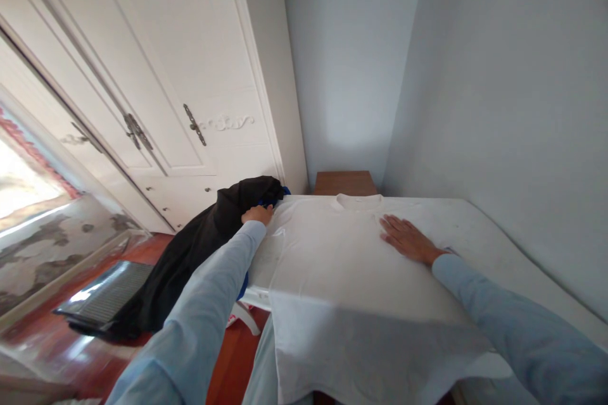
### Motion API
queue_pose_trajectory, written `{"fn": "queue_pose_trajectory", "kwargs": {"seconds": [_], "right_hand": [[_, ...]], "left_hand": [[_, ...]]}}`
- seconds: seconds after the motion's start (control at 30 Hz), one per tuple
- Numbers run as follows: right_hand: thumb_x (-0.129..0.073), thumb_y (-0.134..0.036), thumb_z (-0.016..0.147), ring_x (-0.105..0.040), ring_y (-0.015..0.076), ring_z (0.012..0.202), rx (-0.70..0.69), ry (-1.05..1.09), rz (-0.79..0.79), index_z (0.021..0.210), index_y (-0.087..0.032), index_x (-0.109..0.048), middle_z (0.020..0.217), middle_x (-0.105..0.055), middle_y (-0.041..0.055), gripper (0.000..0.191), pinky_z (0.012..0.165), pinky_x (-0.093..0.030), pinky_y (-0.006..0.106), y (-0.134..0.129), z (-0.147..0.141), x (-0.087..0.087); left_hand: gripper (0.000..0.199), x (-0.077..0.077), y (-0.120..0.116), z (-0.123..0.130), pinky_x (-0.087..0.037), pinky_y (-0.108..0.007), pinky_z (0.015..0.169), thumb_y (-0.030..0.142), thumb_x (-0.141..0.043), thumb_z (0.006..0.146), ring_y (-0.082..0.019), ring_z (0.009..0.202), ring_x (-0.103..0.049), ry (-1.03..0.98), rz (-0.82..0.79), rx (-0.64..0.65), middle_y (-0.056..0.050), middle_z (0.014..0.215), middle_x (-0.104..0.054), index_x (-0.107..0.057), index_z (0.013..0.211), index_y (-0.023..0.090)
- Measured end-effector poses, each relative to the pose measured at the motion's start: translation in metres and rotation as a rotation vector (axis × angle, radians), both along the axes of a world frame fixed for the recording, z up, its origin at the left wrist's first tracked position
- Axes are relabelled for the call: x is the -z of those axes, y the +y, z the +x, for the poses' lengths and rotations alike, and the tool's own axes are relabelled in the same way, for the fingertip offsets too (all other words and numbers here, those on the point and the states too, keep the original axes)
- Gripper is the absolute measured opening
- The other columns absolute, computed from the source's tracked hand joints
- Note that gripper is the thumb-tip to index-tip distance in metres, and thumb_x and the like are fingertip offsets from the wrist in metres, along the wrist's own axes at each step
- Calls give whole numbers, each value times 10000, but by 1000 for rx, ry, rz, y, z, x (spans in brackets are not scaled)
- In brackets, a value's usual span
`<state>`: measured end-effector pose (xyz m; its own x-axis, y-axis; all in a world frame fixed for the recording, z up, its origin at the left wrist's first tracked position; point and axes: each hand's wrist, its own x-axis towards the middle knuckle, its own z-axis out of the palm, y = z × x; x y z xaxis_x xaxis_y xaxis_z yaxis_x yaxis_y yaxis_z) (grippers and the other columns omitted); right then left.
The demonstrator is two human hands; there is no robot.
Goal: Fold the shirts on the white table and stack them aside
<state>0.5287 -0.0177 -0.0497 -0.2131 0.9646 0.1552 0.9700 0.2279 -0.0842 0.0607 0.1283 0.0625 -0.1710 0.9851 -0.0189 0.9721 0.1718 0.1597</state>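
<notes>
A white T-shirt [327, 253] lies spread on a white table [451, 218], its round collar at the far edge and its lower part hanging over the near edge. My right hand [408, 239] rests flat on the shirt's upper right, palm down with fingers stretched. At the table's left edge, my left hand [257, 214] is closed beside a heap of dark cloth [204, 228] and a bit of blue material. Its fingertips are partly hidden, so what they grip is unclear. The dark cloth drapes from the table down to the floor.
A white wardrobe [156, 63] with metal handles stands behind on the left. Beyond the table is a brown wooden piece of furniture [344, 182]. A grey wall [503, 107] borders the right side. A plastic-wrapped dark panel [111, 291] lies on the reddish floor.
</notes>
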Motion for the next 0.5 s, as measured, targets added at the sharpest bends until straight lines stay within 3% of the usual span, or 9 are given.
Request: {"fn": "queue_pose_trajectory", "kwargs": {"seconds": [0.3,0.5], "right_hand": [[-210,-576,992,-322,322,1495,6,-2,-7,1542,-192,-418,1612,-363,125,703,1194,-313,546,-2,-4,-3],[-216,-572,995,-339,320,1487,-12,10,41,1553,-233,-401,1598,-398,109,678,1188,-324,546,-3,-4,-2]], "left_hand": [[401,7,8,-4,-539,-375,783,320,-605,846,-352,1075,-696,-32,-117,-70,-239,1177,-713,-693,1193,141],[357,-4,2,2,-535,-373,780,256,-562,867,-339,1026,-703,-3,-34,-54,-250,1121,-718,-705,1157,106]]}}
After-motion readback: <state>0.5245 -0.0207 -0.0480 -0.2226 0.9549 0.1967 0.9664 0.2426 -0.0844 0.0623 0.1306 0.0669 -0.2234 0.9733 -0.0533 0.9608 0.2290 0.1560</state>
